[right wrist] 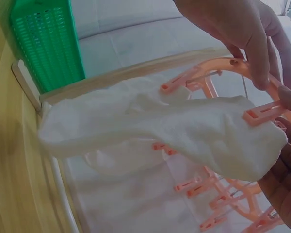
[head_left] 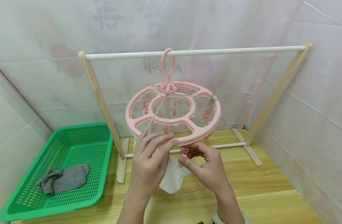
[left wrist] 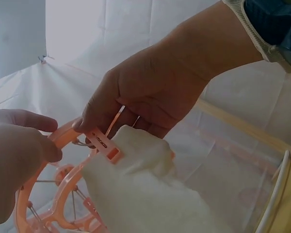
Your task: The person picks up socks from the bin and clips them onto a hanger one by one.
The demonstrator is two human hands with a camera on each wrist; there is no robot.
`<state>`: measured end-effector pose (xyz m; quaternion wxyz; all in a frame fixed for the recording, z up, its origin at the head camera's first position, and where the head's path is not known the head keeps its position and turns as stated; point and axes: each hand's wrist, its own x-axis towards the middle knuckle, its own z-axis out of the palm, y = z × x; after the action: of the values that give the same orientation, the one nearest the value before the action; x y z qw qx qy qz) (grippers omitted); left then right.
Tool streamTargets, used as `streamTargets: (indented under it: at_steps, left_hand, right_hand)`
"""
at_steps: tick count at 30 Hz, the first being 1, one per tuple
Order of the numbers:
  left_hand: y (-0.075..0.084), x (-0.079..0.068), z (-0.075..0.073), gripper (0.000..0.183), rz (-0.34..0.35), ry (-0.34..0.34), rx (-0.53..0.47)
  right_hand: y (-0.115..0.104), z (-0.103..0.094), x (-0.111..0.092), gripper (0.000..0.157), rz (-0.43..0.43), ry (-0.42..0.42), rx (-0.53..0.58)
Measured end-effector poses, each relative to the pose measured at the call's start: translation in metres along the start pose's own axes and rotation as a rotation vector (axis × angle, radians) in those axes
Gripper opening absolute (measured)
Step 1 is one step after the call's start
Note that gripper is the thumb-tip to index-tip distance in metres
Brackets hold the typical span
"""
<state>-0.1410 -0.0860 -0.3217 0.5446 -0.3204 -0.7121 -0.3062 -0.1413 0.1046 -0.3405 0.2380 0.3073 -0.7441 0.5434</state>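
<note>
A pink round clip hanger (head_left: 204, 132) hangs by its hook from a white rod. My left hand (head_left: 151, 158) holds the near edge of its ring, with fingers over the top and the thumb at the rim in the left wrist view. Below that edge my right hand (head_left: 208, 165) pinches a pink clothespin (left wrist: 106, 147) between thumb and fingers. A white sock (right wrist: 218, 136) hangs with its top edge at this clothespin, the right fingers behind the cloth. Behind it, another white sock (right wrist: 111, 104) hangs from a second clothespin (right wrist: 177, 83).
A green basket (head_left: 102, 174) stands at the left with a grey sock (head_left: 71, 179) lying in it. The rod (head_left: 126, 55) rests on a wooden frame (head_left: 277, 90) over the wood-grain table (head_left: 244, 193). Several more pink clips dangle under the ring.
</note>
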Motion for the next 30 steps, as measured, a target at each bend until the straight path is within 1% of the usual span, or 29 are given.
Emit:
streamTargets:
  at_steps: [4, 8, 12, 14, 17, 19, 20, 22, 24, 26, 28, 30]
  left_hand:
    - [0.0, 0.001, 0.0, 0.025, -0.002, 0.017, -0.001]
    - [0.0, 0.003, 0.001, 0.026, -0.002, 0.044, -0.008]
    - [0.0, 0.005, 0.001, 0.024, -0.006, 0.054, -0.014]
    - [0.001, 0.006, 0.001, 0.025, -0.009, 0.054, -0.018]
    - [0.001, 0.006, 0.001, 0.026, -0.016, 0.052, -0.028]
    - [0.001, 0.006, 0.001, 0.027, -0.018, 0.053, -0.033]
    - [0.001, 0.006, 0.0, 0.028, -0.019, 0.053, -0.036]
    - [0.001, 0.006, 0.0, 0.029, -0.018, 0.055, -0.04]
    - [0.001, 0.007, 0.0, 0.031, -0.018, 0.058, -0.045]
    - [0.001, 0.007, 0.002, 0.034, -0.024, 0.062, -0.041]
    - [0.002, 0.007, 0.003, 0.035, -0.029, 0.067, -0.033]
    - [0.002, 0.006, 0.004, 0.036, -0.035, 0.069, -0.025]
  right_hand:
    - [-0.001, -0.001, 0.0, 0.029, -0.005, 0.0, -0.012]
    - [-0.002, -0.002, 0.002, 0.031, -0.029, 0.008, -0.014]
    - [-0.003, -0.006, 0.002, 0.032, -0.055, 0.036, -0.021]
    - [-0.003, -0.01, 0.001, 0.031, -0.083, 0.06, -0.03]
    - [-0.002, -0.019, 0.002, 0.022, -0.169, 0.111, -0.054]
    - [-0.003, -0.026, 0.006, 0.012, -0.254, 0.162, -0.085]
    - [-0.004, -0.03, 0.009, 0.012, -0.301, 0.193, -0.102]
    - [-0.006, -0.038, 0.018, 0.021, -0.407, 0.255, -0.149]
    - [-0.008, -0.048, 0.029, 0.033, -0.499, 0.285, -0.219]
    - [-0.008, -0.058, 0.043, 0.042, -0.57, 0.259, -0.285]
    - [-0.005, -0.068, 0.054, 0.048, -0.61, 0.182, -0.351]
    - [-0.001, -0.078, 0.063, 0.053, -0.621, 0.089, -0.402]
